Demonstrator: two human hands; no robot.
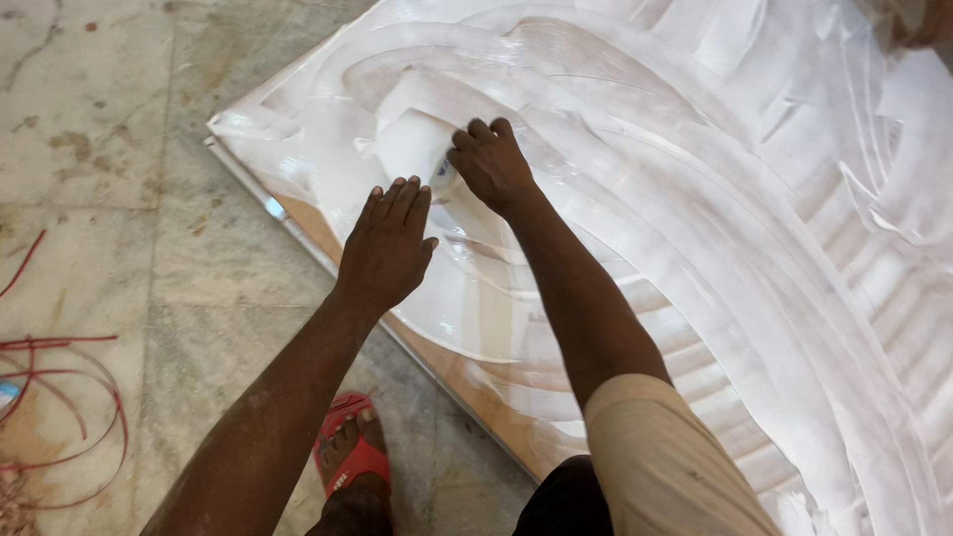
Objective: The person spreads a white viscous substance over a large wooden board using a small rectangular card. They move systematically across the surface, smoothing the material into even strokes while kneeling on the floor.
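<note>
Bordering glue-smeared board (695, 199): red wire (69, 397), red sandal (352, 457).

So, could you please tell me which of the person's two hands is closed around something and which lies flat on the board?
The right hand is closed, fingers curled over a small spreader. The left hand lies flat, fingers straight, on the white-coated board.

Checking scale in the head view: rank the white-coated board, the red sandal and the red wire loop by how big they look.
1. white-coated board, by far largest.
2. red wire loop, partly cut off.
3. red sandal, smallest, though nearer the camera.
</note>
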